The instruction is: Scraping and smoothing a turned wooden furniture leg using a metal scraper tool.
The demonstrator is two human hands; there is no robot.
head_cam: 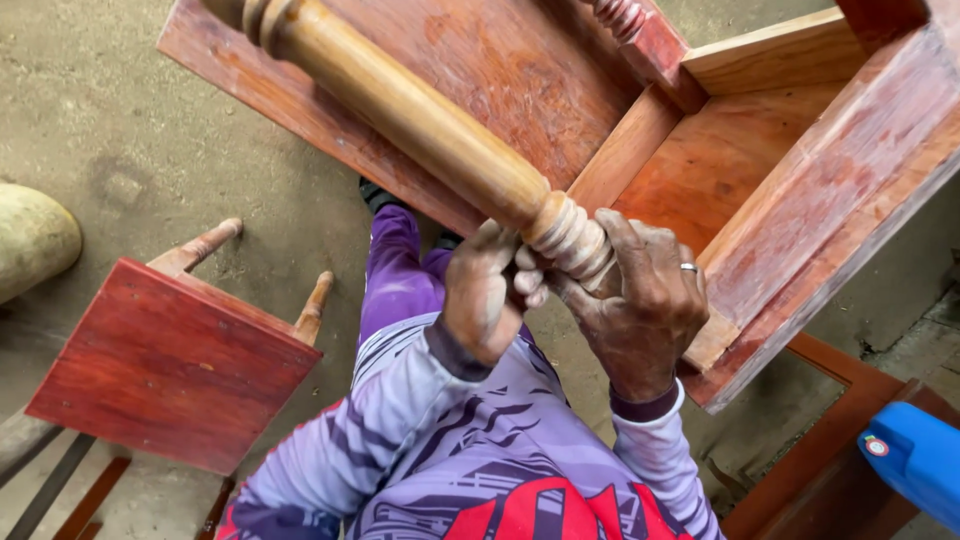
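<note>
- Both of my hands were clamped on the turned wooden leg [420,115] of an upturned red-stained table [790,170], at the ribbed collar where the leg met the frame.
- My left hand [482,292] was curled shut around the collar from the near-left side, fingers [530,283] folded over the grooves.
- My right hand [640,305] gripped the same collar from the right, thumb lying up along the ribbing, a ring [689,267] showing on one finger.
- The leg's long axis ran from my hands up and away to the upper left, its free end rising toward the camera and out of the top of the frame; the joint end lay directly under my palms.
- Neither hand was clearly nearer: both touched the leg at the same spot, the left on the free-end side, the right against the table's corner rail.
- A second turned leg [625,18] showed at the top edge, only partly in view.
- A small red stool [170,365] lay tipped on the dirt floor [150,130] to my left, well apart from the table.
- A blue plastic object [915,462] sat at the lower right, beside more dark wooden framing [840,440].
</note>
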